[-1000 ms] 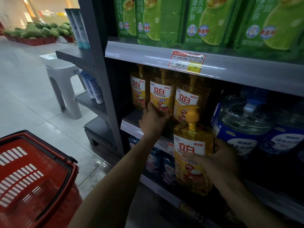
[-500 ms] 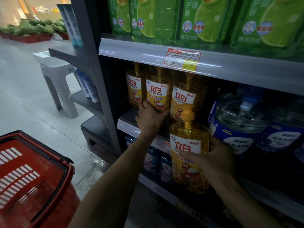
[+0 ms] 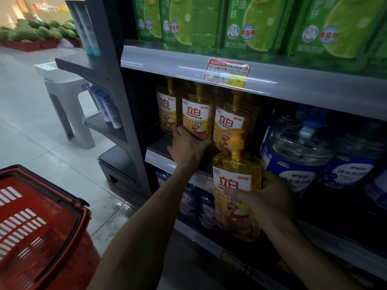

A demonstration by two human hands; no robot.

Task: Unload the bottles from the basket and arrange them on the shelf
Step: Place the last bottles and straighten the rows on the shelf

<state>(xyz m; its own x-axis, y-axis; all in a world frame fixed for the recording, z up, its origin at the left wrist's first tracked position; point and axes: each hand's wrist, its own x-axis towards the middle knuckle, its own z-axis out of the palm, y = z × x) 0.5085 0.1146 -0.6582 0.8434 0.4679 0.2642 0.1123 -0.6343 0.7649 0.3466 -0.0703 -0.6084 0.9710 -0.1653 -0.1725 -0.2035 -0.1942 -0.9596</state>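
Note:
My right hand [image 3: 270, 197] grips a yellow pump bottle [image 3: 236, 185] upright in front of the shelf edge, below and just right of three matching yellow bottles. Those three stand in a row on the middle shelf [image 3: 159, 159]: a left one [image 3: 166, 109], a middle one [image 3: 195, 116] and a right one [image 3: 229, 122]. My left hand [image 3: 188, 147] holds the base of the middle yellow bottle, fingers curled around its bottom. The red basket [image 3: 37, 227] sits at the lower left on the floor; its inside is blurred and shows no bottle.
Large blue-labelled water jugs [image 3: 297, 147] fill the shelf to the right of the yellow bottles. Green refill packs [image 3: 247, 24] line the upper shelf. Purple and blue bottles [image 3: 194, 201] stand on the lower shelf. A grey plastic stool [image 3: 65, 97] stands on the tiled aisle at left.
The view shifted slightly, so everything sits a little to the left. My left hand stays at the middle bottle's base. The bottle in my right hand is still held at about the same spot.

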